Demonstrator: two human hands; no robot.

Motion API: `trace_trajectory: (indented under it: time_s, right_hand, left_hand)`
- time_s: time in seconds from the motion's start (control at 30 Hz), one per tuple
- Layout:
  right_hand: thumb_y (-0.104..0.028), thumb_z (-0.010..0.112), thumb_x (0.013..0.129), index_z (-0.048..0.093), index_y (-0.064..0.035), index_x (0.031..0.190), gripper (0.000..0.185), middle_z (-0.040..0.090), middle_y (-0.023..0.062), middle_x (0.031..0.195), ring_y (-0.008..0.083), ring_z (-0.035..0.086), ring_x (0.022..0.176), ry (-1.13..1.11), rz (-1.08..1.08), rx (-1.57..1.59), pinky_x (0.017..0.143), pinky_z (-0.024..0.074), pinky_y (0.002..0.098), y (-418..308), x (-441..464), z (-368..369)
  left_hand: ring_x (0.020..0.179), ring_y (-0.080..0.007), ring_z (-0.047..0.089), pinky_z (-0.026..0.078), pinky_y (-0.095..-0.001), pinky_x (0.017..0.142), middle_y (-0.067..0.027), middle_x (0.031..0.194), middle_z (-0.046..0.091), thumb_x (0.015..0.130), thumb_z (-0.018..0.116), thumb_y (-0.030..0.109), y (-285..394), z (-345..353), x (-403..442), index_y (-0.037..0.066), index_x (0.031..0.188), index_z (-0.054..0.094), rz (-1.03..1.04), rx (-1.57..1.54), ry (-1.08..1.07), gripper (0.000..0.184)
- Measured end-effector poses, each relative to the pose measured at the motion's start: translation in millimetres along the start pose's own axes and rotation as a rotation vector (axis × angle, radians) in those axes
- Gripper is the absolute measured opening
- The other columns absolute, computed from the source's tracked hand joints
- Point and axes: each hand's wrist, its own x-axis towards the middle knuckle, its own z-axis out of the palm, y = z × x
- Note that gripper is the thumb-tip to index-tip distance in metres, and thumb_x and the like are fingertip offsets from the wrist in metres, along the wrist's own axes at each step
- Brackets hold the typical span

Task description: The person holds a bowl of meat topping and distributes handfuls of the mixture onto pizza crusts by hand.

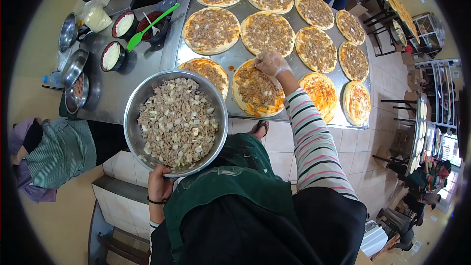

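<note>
Steel bowl [131, 118], well filled with crumbly meat mixture [179, 122], was at the person's left front, by the green apron [235, 186]. Left hand [160, 185] was clamped on its near rim. Gloved right hand [272, 65] was curled over the far edge of a topped dough round [256, 93]; could not tell whether it held anything. Judged: bowl was heavy, stiff, smooth, safest gripped by rim with support beneath; mixture was soft, loose, best taken in pinches.
</note>
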Motion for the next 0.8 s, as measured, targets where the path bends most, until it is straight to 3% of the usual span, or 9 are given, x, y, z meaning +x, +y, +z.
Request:
trace_trajectory:
  time_s: [0.13, 0.2, 0.33, 0.37, 0.43, 0.57, 0.7, 0.8]
  right_hand:
    - [-0.021, 0.047, 0.07, 0.06, -0.0126, 0.078, 0.018, 0.059, 0.0093, 0.08, 0.0238, 0.056, 0.076, 0.0, -0.032, 0.006, 0.069, 0.0431, 0.0319, -6.7, -7.1, -16.0]
    - [-0.021, 0.047, 0.069, 0.06, -0.014, 0.08, 0.018, 0.059, 0.0095, 0.08, 0.0241, 0.056, 0.075, -0.045, 0.178, 0.325, 0.067, 0.0438, 0.0322, 1.6, -22.5, -43.6]
    - [-0.02, 0.053, 0.07, 0.061, -0.0095, 0.077, 0.015, 0.06, 0.009, 0.079, 0.019, 0.057, 0.07, 0.081, 0.099, 0.202, 0.063, 0.0445, 0.03, 37.8, -43.6, -14.6]
    - [-0.02, 0.053, 0.07, 0.061, -0.0095, 0.077, 0.015, 0.06, 0.009, 0.079, 0.019, 0.057, 0.07, 0.082, 0.102, 0.2, 0.063, 0.0445, 0.03, 42.1, -44.6, -3.5]
    - [-0.022, 0.053, 0.07, 0.061, -0.0094, 0.076, 0.016, 0.06, 0.0089, 0.075, 0.0191, 0.057, 0.068, 0.004, 0.262, 0.086, 0.063, 0.0449, 0.0294, 33.8, -48.6, 6.9]
    - [-0.022, 0.053, 0.07, 0.061, -0.0101, 0.075, 0.016, 0.06, 0.0089, 0.073, 0.0194, 0.057, 0.065, 0.121, 0.144, 0.202, 0.061, 0.045, 0.0304, 26.6, -44.0, 0.9]
    - [-0.023, 0.053, 0.07, 0.061, -0.0106, 0.076, 0.016, 0.06, 0.0095, 0.073, 0.0192, 0.057, 0.064, 0.046, 0.196, 0.179, 0.06, 0.0451, 0.0299, 12.8, -29.1, -12.2]
    - [-0.024, 0.051, 0.071, 0.061, -0.0091, 0.076, 0.018, 0.059, 0.0099, 0.074, 0.0205, 0.057, 0.064, 0.015, 0.117, 0.361, 0.06, 0.0454, 0.0296, 33.8, -36.8, -12.3]
  left_hand:
    - [0.101, -0.0283, 0.045, 0.041, -0.0398, 0.084, -0.0165, 0.111, 0.043, 0.065, 0.037, 0.0, 0.5, 2.9, -2.1, -0.008, 0.112, 0.031, -0.013, -0.002, -0.004, 0.048]
    - [0.101, -0.029, 0.045, 0.041, -0.0407, 0.084, -0.0167, 0.111, 0.042, 0.065, 0.037, 0.0, -0.5, 0.7, -1.0, -0.008, 0.111, 0.031, 0.006, -0.014, -0.011, 0.047]
    - [0.1, -0.0298, 0.045, 0.04, -0.0411, 0.085, -0.0169, 0.11, 0.043, 0.065, 0.037, 0.0, -4.1, -5.5, 0.6, -0.009, 0.109, 0.032, 0.012, -0.006, 0.01, 0.046]
    - [0.093, -0.0296, 0.048, 0.043, -0.0428, 0.078, -0.0169, 0.104, 0.045, 0.065, 0.038, -0.002, -1.7, 2.1, -0.9, -0.008, 0.104, 0.035, 0.044, -0.042, 0.021, 0.039]
    - [0.086, -0.0293, 0.051, 0.046, -0.0446, 0.072, -0.0169, 0.098, 0.047, 0.065, 0.039, -0.004, -2.1, 4.4, -0.6, -0.008, 0.098, 0.038, 0.078, -0.08, 0.031, 0.033]
    - [0.089, -0.0299, 0.051, 0.044, -0.0456, 0.075, -0.0163, 0.1, 0.047, 0.065, 0.039, -0.004, -0.1, 1.2, 1.9, -0.006, 0.102, 0.038, 0.035, -0.076, 0.016, 0.037]
    - [0.092, -0.0301, 0.049, 0.042, -0.0467, 0.078, -0.0162, 0.103, 0.046, 0.065, 0.039, -0.004, 1.4, 4.8, -1.6, -0.006, 0.105, 0.037, 0.031, -0.055, 0.003, 0.04]
    - [0.094, -0.0301, 0.048, 0.041, -0.0471, 0.079, -0.0162, 0.104, 0.045, 0.065, 0.039, -0.003, 1.9, 2.0, -3.4, -0.005, 0.107, 0.035, -0.011, -0.065, -0.021, 0.042]
